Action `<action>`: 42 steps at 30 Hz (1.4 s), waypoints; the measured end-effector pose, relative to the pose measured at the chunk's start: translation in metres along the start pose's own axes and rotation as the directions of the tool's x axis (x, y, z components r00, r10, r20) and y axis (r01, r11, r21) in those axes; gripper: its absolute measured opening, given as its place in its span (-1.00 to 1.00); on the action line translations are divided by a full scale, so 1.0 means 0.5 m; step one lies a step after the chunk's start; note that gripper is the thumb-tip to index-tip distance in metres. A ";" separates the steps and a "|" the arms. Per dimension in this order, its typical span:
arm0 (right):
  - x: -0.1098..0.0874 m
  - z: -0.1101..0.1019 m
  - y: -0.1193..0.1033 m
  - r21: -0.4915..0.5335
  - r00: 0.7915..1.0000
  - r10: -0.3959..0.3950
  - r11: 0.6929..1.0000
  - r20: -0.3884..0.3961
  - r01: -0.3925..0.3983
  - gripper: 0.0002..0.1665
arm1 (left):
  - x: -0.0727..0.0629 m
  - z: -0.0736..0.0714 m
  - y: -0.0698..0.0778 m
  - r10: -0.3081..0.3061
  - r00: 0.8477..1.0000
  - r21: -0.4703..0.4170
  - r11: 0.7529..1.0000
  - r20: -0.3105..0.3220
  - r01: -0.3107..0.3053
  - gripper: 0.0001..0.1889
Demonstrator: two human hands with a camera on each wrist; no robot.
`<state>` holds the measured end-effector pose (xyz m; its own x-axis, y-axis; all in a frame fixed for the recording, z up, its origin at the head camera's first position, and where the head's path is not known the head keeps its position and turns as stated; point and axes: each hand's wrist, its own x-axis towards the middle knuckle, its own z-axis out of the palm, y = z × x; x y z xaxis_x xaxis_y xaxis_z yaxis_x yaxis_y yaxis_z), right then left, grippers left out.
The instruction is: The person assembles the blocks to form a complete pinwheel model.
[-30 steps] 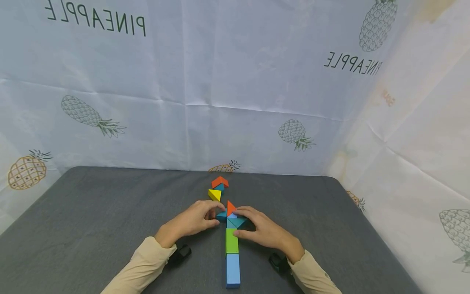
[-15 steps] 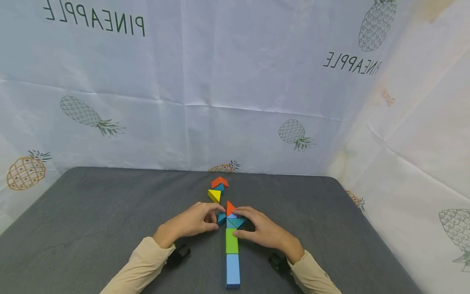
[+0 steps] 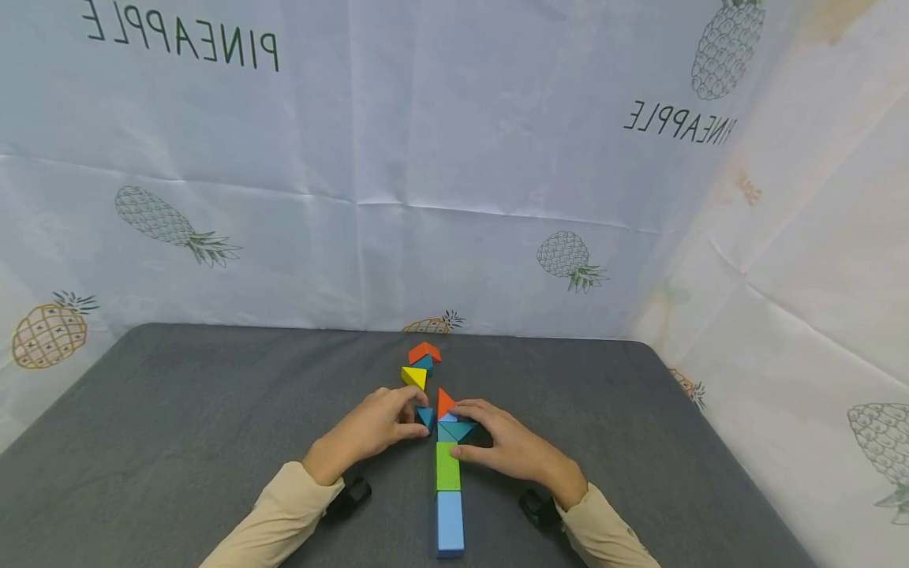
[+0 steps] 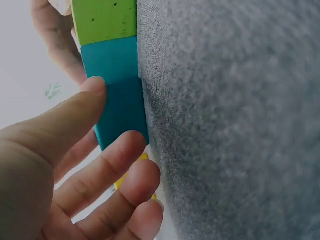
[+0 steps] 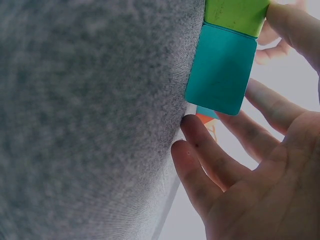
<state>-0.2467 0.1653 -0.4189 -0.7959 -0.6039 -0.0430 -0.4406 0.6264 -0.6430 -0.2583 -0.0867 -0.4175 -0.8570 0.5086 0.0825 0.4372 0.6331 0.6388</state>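
My left hand (image 3: 372, 424) pinches a blue triangular block (image 3: 425, 417) between thumb and fingers, just left of a row of blocks; its blue-teal side (image 4: 122, 112) shows in the left wrist view. Along the row, from the near end, lie a light blue block (image 3: 450, 525), a green block (image 3: 447, 467), teal triangular blocks (image 3: 458, 430) and an orange triangular block (image 3: 444, 402). On the right side my right hand (image 3: 514, 446) rests against the row, thumb at the green block and a fingertip by the orange one. Its other fingers extend past a teal block (image 5: 222, 70).
Beyond the hands lie a yellow triangular block (image 3: 415, 377), another blue block (image 3: 424, 362) and an orange angled block (image 3: 424, 352). The dark grey table (image 3: 213, 394) ends at a pineapple-print curtain (image 3: 454, 158).
My left hand has turned the blue triangular block so that a point faces me, and drawn it slightly left, opening a gap to the row. My right hand has stayed in place.
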 end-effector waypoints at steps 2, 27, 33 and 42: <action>0.000 0.000 0.000 0.002 1.000 -0.005 1.000 -0.001 0.005 -0.23 | 0.001 0.002 0.001 0.009 1.000 0.022 1.000 -0.010 -0.008 -0.63; 0.001 -0.001 -0.004 0.001 1.000 0.001 1.000 0.002 -0.001 -0.22 | 0.000 0.029 0.024 -0.055 0.978 0.085 0.994 -0.202 0.073 -0.75; 0.001 -0.001 -0.003 -0.001 1.000 -0.005 1.000 0.000 0.005 -0.22 | 0.001 0.031 0.026 -0.065 0.974 0.080 0.993 -0.217 0.084 -0.74; 0.001 0.000 0.001 -0.003 1.000 -0.008 1.000 -0.003 0.008 -0.22 | 0.004 0.035 0.027 -0.095 0.966 0.084 0.989 -0.240 0.118 -0.75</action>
<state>-0.2472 0.1651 -0.4193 -0.7935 -0.6075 -0.0353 -0.4485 0.6230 -0.6409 -0.2494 -0.0669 -0.4221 -0.9350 0.2911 0.2026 0.3541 0.7357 0.5774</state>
